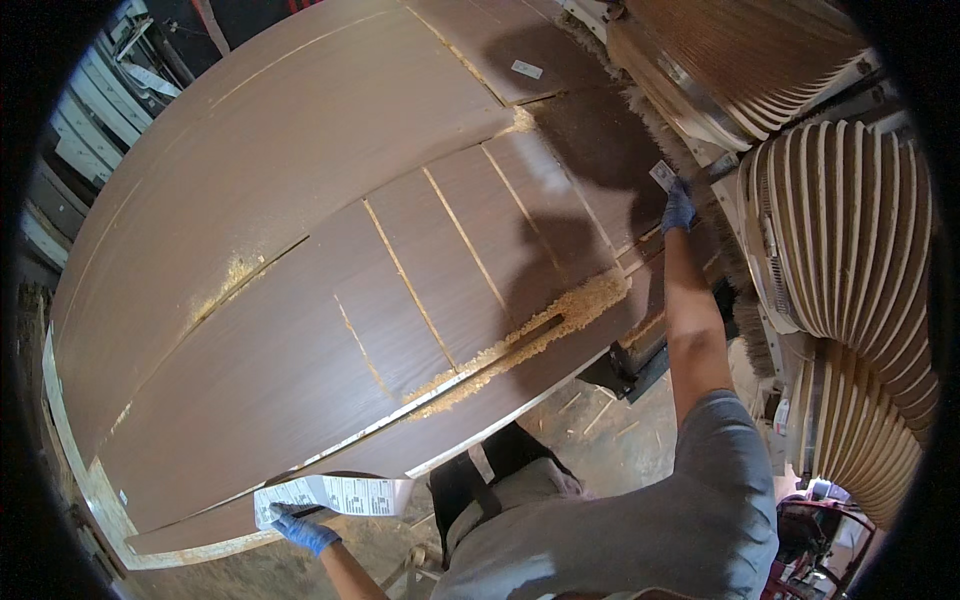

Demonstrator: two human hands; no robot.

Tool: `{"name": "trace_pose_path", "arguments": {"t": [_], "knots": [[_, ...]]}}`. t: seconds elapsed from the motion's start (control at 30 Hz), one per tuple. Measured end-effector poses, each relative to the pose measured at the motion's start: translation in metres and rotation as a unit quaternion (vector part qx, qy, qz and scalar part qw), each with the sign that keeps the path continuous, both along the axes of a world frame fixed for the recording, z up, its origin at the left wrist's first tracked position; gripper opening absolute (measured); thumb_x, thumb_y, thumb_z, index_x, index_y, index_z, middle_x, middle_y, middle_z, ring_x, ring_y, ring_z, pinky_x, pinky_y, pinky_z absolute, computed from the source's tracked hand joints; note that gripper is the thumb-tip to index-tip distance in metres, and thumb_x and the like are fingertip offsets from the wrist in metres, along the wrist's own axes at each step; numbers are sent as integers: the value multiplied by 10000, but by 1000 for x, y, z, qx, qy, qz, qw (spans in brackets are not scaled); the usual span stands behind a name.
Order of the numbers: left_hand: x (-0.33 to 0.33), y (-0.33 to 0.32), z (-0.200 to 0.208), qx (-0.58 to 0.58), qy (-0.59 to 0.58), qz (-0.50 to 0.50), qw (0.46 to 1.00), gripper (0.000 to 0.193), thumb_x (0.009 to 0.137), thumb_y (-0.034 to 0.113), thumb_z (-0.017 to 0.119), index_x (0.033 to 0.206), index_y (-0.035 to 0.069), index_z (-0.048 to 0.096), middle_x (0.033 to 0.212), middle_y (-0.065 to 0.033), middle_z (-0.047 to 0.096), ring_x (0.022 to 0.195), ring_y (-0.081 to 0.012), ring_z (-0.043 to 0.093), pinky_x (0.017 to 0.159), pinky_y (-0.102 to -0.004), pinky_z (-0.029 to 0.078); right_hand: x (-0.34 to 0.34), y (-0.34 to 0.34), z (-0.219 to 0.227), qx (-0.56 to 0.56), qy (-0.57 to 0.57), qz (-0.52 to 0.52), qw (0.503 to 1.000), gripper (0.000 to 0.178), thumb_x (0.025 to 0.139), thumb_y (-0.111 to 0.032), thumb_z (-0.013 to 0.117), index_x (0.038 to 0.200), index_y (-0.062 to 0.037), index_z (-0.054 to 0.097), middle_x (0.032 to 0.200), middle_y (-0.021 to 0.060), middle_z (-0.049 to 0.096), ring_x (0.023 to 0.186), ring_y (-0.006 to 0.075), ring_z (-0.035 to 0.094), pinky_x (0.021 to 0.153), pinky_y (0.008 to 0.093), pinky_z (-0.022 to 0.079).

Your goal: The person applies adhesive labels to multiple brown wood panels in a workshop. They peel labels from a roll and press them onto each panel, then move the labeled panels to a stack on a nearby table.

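Both of my hands wear blue gloves. My left hand (pixel 305 530) is closed on a strip of printed white labels (pixel 355 495) that hangs over the near edge of a large brown panel (pixel 270 370). My right arm reaches forward across the panel. At its end, my right hand (pixel 678 207) has a small white label (pixel 662 176) at its fingertips, close to the brush fringe; whether the label touches the panel is unclear. Another white label (pixel 527 69) lies flat on the far part of the panel. Saw cuts divide the panel into several pieces.
Sawdust (pixel 590 300) heaps along a near cut and a slot. Large ribbed hoses (pixel 840 230) and a brush fringe (pixel 735 260) line the right side. White slats (pixel 95 115) stand at the far left. Wood scraps (pixel 598 412) litter the floor below the panel.
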State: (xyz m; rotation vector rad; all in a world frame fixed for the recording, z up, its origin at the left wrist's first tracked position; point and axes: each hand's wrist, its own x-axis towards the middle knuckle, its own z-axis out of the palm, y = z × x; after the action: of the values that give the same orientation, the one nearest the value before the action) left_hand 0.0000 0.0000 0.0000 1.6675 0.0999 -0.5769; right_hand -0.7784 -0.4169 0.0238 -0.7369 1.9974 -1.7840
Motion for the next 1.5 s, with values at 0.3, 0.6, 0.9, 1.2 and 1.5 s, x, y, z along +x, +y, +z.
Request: {"name": "trace_pose_path", "arguments": {"t": [0.3, 0.6, 0.9, 1.2, 1.5], "knots": [[-31, -18, 52, 66, -168, 6, 983, 492, 892, 348, 568, 1240, 9, 485, 1112, -81, 555, 943, -174, 510, 850, -316, 432, 81, 18, 45, 282, 638, -15, 716, 679, 836, -560, 459, 1321, -85, 424, 1320, 164, 458, 1203, 369, 425, 990, 461, 350], [-45, -42, 104, -103, -188, -101, 972, 263, 912, 219, 549, 1067, 6, 543, 980, -43, 546, 869, -129, 476, 761, -295, 431, 298, 126, 85, 22, 179, 416, 891, 416, 949, -332, 396, 1225, -50, 528, 1205, 142, 556, 1141, 233, 504, 979, 388, 349], [-42, -57, 202, -254, -94, -321, 908, 406, 891, 181, 554, 1238, 21, 417, 1093, -56, 503, 980, -125, 454, 880, -284, 380, 557, 279, 132, -68, -22, 755, 652, 402, 909, -243, 498, 1226, 4, 487, 1218, 156, 523, 1112, 266, 513, 938, 371, 419], [-34, -56, 197, -282, -24, -343, 896, 406, 885, 269, 565, 1192, 11, 502, 1057, -30, 567, 948, -110, 519, 827, -273, 427, 509, 269, 103, 50, 212, 630, 746, 472, 819, -245, 664, 1206, -20, 514, 1240, 133, 497, 1123, 227, 493, 938, 337, 429], [-54, -176, 93, -112, 59, -533, 836, 282, 893, 171, 573, 1135, 28, 552, 922, 2, 600, 769, -79, 538, 663, -225, 462, 309, 162, 101, 443, 375, 102, 808, 672, 776, -516, 549, 1286, -89, 452, 1243, 181, 507, 1161, 314, 473, 993, 410, 332]]}}
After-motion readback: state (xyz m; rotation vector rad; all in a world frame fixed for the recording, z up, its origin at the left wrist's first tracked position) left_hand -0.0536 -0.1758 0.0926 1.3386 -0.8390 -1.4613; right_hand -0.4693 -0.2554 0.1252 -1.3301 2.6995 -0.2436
